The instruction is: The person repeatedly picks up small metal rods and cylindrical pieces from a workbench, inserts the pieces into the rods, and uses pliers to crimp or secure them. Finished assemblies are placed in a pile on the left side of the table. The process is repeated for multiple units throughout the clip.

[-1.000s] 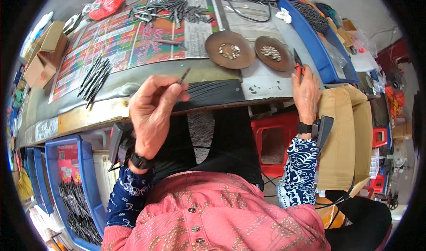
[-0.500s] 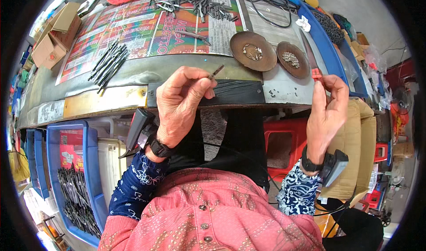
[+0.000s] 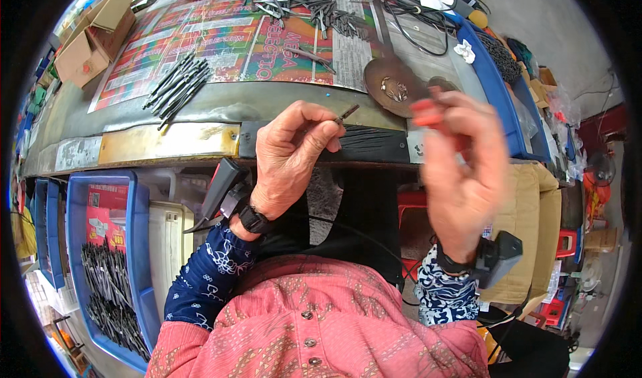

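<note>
My left hand (image 3: 291,161) is above the front edge of the table, its thumb and fingers pinching a short, thin dark stick (image 3: 348,113) whose tip points up and to the right. To the right, my right hand (image 3: 468,177) is smeared by motion. A small red object (image 3: 426,114) shows at its fingertips, too blurred to name. Just beyond that hand lies a round brown dish (image 3: 376,78) with small shiny pieces in it. A second brown dish (image 3: 447,82) is mostly hidden behind my right fingers.
A bundle of slim black sticks (image 3: 177,87) lies on the table at the left, and more black pieces (image 3: 324,14) sit on the printed sheet. A cardboard box (image 3: 93,44) stands far left. Below, a blue bin (image 3: 142,244) holds many black sticks. Cables (image 3: 408,27) lie back right.
My right hand has swung left with the red object, now partly in front of the dishes. The left hand keeps its pinch on the dark stick. The whole view has shifted slightly.
</note>
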The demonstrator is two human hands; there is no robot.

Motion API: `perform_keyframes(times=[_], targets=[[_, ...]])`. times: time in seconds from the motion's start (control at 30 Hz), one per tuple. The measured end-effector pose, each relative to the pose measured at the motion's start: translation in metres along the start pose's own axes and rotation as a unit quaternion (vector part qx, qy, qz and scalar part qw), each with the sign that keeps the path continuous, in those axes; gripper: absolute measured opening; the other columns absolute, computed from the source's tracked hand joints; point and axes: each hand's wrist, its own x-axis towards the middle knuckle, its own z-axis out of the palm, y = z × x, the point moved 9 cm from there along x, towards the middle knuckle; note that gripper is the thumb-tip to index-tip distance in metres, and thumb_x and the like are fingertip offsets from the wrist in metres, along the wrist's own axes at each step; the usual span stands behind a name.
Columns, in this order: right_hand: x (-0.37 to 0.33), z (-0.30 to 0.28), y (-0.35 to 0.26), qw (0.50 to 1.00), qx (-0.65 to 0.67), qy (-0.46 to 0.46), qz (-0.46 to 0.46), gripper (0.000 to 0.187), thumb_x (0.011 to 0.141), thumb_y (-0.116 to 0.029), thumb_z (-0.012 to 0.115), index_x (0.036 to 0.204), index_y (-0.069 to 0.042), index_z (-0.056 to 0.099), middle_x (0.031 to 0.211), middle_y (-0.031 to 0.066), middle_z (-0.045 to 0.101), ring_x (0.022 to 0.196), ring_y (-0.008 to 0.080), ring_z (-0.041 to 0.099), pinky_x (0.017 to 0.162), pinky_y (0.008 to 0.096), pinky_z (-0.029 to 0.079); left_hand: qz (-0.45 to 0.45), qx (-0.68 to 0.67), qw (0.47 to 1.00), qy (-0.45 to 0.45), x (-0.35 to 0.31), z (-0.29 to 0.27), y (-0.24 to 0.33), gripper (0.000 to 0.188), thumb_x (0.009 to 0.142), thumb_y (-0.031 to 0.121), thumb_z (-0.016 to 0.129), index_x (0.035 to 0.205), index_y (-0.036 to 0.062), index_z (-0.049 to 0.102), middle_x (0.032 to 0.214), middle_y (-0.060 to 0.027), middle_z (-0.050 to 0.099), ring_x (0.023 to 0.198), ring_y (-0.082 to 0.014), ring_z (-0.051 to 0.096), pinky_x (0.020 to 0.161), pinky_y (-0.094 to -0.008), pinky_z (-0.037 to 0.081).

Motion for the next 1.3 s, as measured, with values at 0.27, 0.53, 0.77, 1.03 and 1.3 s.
perform_keyframes(times=[0.27, 0.53, 0.77, 1.03, 1.3], targets=[[0.0, 0.037, -0.004, 0.986, -0.074, -0.135, -0.071, 0.017, 0.076, -0.008, 0.071, 0.09, -0.001, 0.063, 0.089, 0.0145, 0.057, 0.082, 0.0327, 0.061, 0.072, 0.0389, 0.05, 0.002, 0.04, 0.999, -0.015, 0.001, 0.001, 0.001, 0.008, 0.093, 0.005, 0.06, 0.097, -0.0024, 0.059, 0.085, -0.0065, 0.065, 0.071, -0.0094, 0.058, 0.069, -0.0233, 0.05], [-0.002, 0.025, -0.009, 0.998, -0.028, -0.032, -0.048, 0.017, 0.085, -0.011, 0.062, 0.097, 0.001, 0.06, 0.093, 0.0158, 0.059, 0.086, 0.0293, 0.059, 0.071, 0.0381, 0.048, 0.005, 0.016, 1.0, 0.0, 0.001, 0.002, 0.001, 0.007, 0.091, 0.004, 0.063, 0.093, -0.0023, 0.061, 0.08, -0.0024, 0.064, 0.069, -0.0063, 0.057, 0.065, -0.0197, 0.048], [-0.015, 0.007, 0.029, 0.993, -0.043, -0.086, 0.063, 0.014, 0.084, -0.008, 0.066, 0.092, 0.001, 0.06, 0.082, 0.0138, 0.055, 0.072, 0.0304, 0.056, 0.065, 0.0348, 0.046, 0.003, 0.056, 0.998, -0.025, -0.002, 0.003, 0.003, 0.009, 0.094, 0.005, 0.059, 0.1, -0.0023, 0.058, 0.085, -0.009, 0.065, 0.072, -0.0115, 0.058, 0.07, -0.0242, 0.049], [-0.048, -0.081, 0.127, 0.953, -0.211, 0.074, 0.206, 0.027, 0.087, -0.02, 0.068, 0.079, 0.003, 0.056, 0.07, 0.0113, 0.049, 0.063, 0.0207, 0.045, 0.058, 0.0345, 0.037, 0.024, 0.027, 0.999, 0.005, -0.004, 0.003, 0.014, 0.007, 0.094, 0.003, 0.057, 0.099, -0.0021, 0.059, 0.082, -0.0059, 0.064, 0.068, -0.0076, 0.054, 0.065, -0.0203, 0.046], [-0.072, -0.115, 0.212, 0.846, -0.471, 0.021, 0.25, 0.028, 0.082, -0.024, 0.063, 0.089, 0.003, 0.064, 0.084, 0.0224, 0.062, 0.08, 0.0403, 0.059, 0.073, 0.0478, 0.046, -0.059, 0.075, 0.995, -0.015, -0.015, 0.005, 0.011, 0.009, 0.096, 0.005, 0.057, 0.1, -0.0019, 0.06, 0.076, -0.0015, 0.06, 0.06, -0.0026, 0.043, 0.053, -0.0169, 0.035]])
